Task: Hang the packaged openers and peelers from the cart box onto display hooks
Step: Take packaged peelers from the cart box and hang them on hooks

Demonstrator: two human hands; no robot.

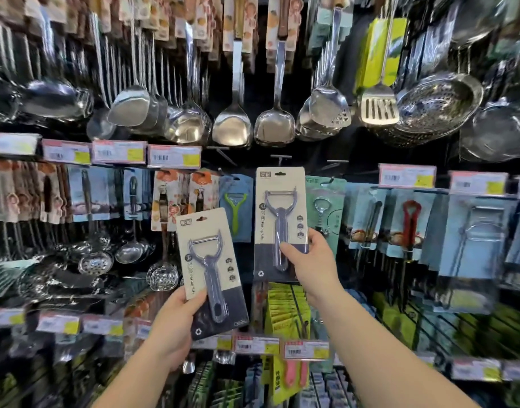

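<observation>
So both hands have a carded peeler each right now. The right hand (307,260) is pinching the raised peeler pack (280,223) by its lower edge, thumb across the front, card upright with its long axis vertical and the hang slot at the top, directly above the hand. That slot sits just under a bare display hook (280,158) poking out of the dark back panel, so it looks like the whole move comes down to lining the slot up with that prong and pushing the card away from the body. Right hand is clearly the nearer one to the hook.

The left hand (176,322) grips the second peeler pack (211,270) lower down and to the left, tilted with its top leaning left, waiting its turn I'd guess. A green peeler card (236,207) hangs between the two packs, further back.
</observation>
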